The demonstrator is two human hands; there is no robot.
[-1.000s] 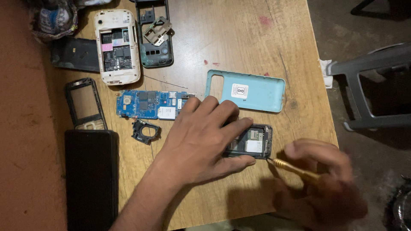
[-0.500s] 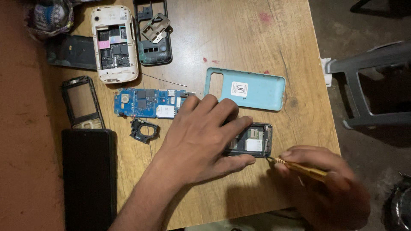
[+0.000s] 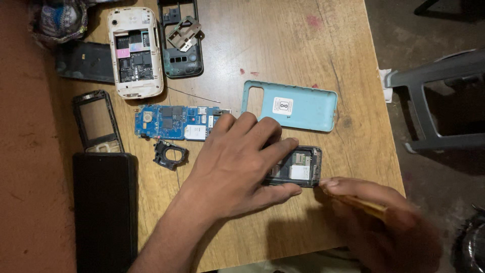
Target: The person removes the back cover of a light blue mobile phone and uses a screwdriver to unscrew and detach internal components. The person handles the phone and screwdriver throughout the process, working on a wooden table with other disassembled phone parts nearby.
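Your left hand [image 3: 237, 162] spread flat, pinning the opened phone [image 3: 298, 166] at the tabletop's [image 3: 283, 55] five o'clock, your right hand [image 3: 384, 222] pinching a yellow-handled tool [image 3: 361, 203] at its edge, blue circuit board [image 3: 174, 122] at nine o'clock, teal case [image 3: 298, 106] at twelve.

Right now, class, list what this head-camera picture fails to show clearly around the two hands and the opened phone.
- Opened phone: left part hidden under the left hand.
- Screwdriver: tip and handle covered by the blurred right hand.
- Black slab: cut off by the bottom edge.
- Dark frame: top cut off.
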